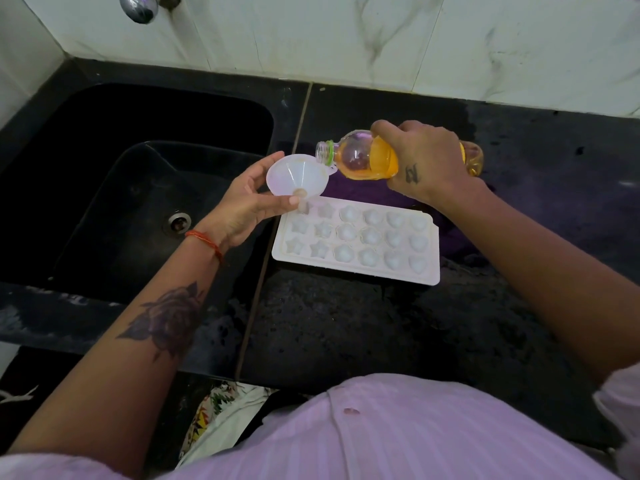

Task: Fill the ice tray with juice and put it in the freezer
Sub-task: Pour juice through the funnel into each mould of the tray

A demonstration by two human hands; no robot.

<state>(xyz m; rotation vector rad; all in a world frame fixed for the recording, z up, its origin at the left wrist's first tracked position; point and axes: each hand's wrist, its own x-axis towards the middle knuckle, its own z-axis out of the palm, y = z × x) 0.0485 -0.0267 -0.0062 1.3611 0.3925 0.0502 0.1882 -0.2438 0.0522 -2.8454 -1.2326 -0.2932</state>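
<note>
A white ice tray [356,268] with star, round and heart cups lies on the black counter. My left hand [242,206] holds a white funnel [294,174] over the tray's far left corner cup, its spout pointing down. My right hand [422,157] grips an uncapped bottle of orange juice [363,157], tipped on its side with its mouth at the funnel's rim. The juice sits low in the bottle; no stream is visible. The cups look white.
A deep black sink [138,188] with a drain lies left of the tray. A purple cloth [360,192] lies behind the tray. The tiled wall [381,39] runs along the back, with a chrome tap [138,6] at top left.
</note>
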